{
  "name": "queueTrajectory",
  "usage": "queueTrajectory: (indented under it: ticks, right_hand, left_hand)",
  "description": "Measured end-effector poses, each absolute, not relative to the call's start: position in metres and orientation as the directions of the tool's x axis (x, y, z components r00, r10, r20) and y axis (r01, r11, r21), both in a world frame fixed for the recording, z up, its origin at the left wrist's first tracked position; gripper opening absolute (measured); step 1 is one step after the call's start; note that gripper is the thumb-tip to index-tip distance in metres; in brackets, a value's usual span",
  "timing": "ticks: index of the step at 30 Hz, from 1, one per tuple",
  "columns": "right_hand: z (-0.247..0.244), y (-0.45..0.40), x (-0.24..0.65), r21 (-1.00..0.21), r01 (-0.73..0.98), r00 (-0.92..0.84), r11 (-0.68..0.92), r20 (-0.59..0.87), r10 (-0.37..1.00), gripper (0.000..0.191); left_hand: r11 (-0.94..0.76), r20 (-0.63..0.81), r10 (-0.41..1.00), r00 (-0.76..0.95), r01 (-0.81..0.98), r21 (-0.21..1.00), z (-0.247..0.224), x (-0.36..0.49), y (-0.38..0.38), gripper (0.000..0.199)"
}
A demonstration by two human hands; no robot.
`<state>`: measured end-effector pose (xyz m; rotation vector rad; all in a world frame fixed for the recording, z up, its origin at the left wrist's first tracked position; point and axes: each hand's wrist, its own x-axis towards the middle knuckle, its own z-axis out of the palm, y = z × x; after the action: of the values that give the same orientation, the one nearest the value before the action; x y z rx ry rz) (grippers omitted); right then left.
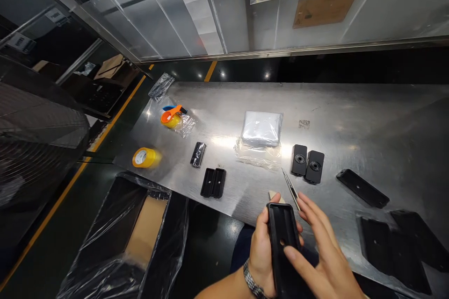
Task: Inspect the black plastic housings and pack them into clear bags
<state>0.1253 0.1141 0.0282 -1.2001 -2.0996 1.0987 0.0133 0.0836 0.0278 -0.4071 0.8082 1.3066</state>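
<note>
Left hand (pixel 261 254): curled around the long edge of a black plastic case (pixel 283 243), gripping it upright.
Right hand (pixel 321 254): fingers spread, one fingertip (pixel 289 253) against the case; cannot tell whether it also grips the tweezers (pixel 291 189), whose end lies beside those fingers.
Case: held above the table's front edge, lower end cut off by the frame.
Box: cardboard box (pixel 147 226) lined with clear plastic, contents hidden by the plastic.
Bag: clear plastic bag (pixel 261 128) on the steel table (pixel 386 126), holding something white, hard to make out.
Around: black pads (pixel 393 254), partly cut off; yellow tape roll (pixel 143 157); fan (pixel 35 135) at left.
</note>
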Motion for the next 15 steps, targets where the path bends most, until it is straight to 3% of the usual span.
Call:
queueTrajectory:
  ticks: [3, 8, 10, 13, 15]
  right_hand:
    - [0.023, 0.122, 0.114, -0.861, 0.479, -0.558, 0.174, -0.145, 0.817, 0.073]
    - [0.028, 0.135, 0.099, -0.904, 0.396, -0.485, -0.159, -0.353, 0.800, 0.033]
    - [0.029, 0.139, 0.095, -0.896, 0.336, -0.455, -0.291, -0.425, 0.783, 0.027]
    - [0.025, 0.143, 0.094, -0.865, 0.336, -0.457, -0.374, -0.496, 0.738, 0.034]
    - [0.020, 0.142, 0.096, -0.879, 0.430, -0.430, -0.203, -0.398, 0.810, 0.037]
  left_hand:
    - [0.227, -0.722, 0.689, -0.059, -0.929, 0.293, 0.027, 0.014, 0.080, 0.045]
    - [0.295, -0.732, 0.631, -0.256, -0.794, 0.532, 0.022, 0.015, 0.069, 0.039]
    - [0.321, -0.717, 0.630, -0.298, -0.741, 0.590, 0.022, 0.016, 0.068, 0.038]
    - [0.315, -0.711, 0.645, -0.280, -0.750, 0.582, 0.023, 0.016, 0.072, 0.040]
    - [0.302, -0.742, 0.642, -0.194, -0.826, 0.477, 0.024, 0.015, 0.076, 0.040]
